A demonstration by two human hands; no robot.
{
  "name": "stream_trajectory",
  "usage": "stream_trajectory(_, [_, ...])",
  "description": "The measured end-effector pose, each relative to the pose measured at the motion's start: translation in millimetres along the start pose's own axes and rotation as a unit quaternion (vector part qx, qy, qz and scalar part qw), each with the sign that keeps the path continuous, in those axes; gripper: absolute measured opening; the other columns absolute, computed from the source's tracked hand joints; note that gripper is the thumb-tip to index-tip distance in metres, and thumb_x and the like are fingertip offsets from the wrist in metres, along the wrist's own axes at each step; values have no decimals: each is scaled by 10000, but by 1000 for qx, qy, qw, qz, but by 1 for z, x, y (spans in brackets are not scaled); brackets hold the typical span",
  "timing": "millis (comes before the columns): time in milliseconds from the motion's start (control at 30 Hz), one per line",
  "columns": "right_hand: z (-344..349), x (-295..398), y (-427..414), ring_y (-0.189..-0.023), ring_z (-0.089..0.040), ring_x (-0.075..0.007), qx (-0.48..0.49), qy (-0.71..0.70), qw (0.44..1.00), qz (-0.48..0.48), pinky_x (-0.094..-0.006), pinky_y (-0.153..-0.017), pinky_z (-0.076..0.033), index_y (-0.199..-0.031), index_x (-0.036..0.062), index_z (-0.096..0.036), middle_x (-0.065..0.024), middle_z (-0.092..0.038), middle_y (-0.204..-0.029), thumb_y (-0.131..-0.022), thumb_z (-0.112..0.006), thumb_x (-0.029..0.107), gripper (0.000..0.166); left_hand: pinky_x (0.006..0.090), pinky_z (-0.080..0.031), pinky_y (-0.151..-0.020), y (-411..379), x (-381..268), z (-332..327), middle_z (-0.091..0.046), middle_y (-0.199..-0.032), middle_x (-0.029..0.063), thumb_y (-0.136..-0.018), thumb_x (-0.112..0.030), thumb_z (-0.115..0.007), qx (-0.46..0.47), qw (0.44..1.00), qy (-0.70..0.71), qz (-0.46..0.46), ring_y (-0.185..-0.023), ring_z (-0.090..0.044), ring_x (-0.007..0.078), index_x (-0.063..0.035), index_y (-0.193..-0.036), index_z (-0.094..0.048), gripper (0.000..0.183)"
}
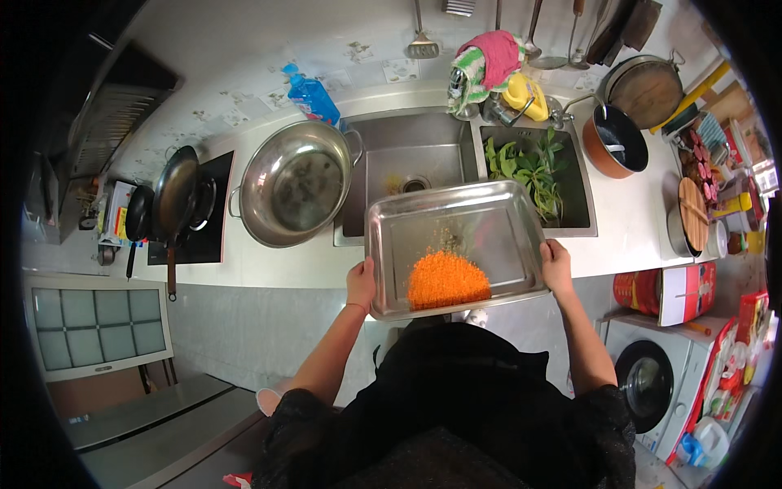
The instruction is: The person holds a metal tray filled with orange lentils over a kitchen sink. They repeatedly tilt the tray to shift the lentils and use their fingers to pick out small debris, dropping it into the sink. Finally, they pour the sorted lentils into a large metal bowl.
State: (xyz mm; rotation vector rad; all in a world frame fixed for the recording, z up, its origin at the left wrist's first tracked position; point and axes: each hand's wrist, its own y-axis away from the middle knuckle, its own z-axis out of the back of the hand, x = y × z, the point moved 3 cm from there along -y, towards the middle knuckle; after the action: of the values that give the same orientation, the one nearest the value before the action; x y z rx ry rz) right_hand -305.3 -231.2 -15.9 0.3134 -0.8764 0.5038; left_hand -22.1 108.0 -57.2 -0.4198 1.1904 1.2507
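Note:
Between both hands I hold a rectangular stainless steel tray (507, 247) in front of the double sink. My left hand (361, 282) grips its left rim, and my right hand (556, 266) grips its right rim. A heap of small orange grains or chopped pieces (448, 280) lies at the tray's near side, with some loose bits scattered above it. The tray's far edge overlaps the front of the large sink basin (409, 150), which has a drain and some yellowish bits beside it. Green leafy stems (528, 165) lie in the smaller basin on the right.
Left of the sink stands a large two-handled steel bowl (299, 183), and beyond it pans (177, 189) over a black hob. An orange pot (611, 153) stands right of the sink. Behind are a blue bottle (311, 98), a yellow bottle (526, 96) and cloths (489, 61) by the faucet.

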Motion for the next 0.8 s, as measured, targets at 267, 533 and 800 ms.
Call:
stream_trajectory(267, [25, 56, -27, -706, -484, -87, -39, -57, 997, 43, -254, -649, -435, -1006, -53, -586, -33, -572, -755, -946, -501, 154, 231, 285, -446, -617, -23, -60, 16, -614, -734, 44, -949, -357, -484, 14, 995, 92, -26, -669, -520, 104, 35, -867, -626, 426])
stream_trajectory(533, [6, 5, 10, -603, -444, -148, 6, -49, 998, -24, -310, -585, -415, -892, -42, -582, -81, -507, -638, -913, -528, 128, 180, 283, -480, -748, 5, 0, 3, -650, -954, 68, -945, -378, -497, 70, 992, 29, 105, -835, -586, 130, 58, -1070, -614, 469])
stream_trajectory(800, [23, 39, 4, -607, -462, -173, -27, -7, 999, 33, -331, -589, -423, -844, -47, -569, -144, -543, -653, -915, -507, 134, 204, 313, -449, -684, -5, -32, 6, -638, -782, 90, -941, -389, -479, 57, 998, 16, 17, -723, -522, 119, 68, -926, -630, 482])
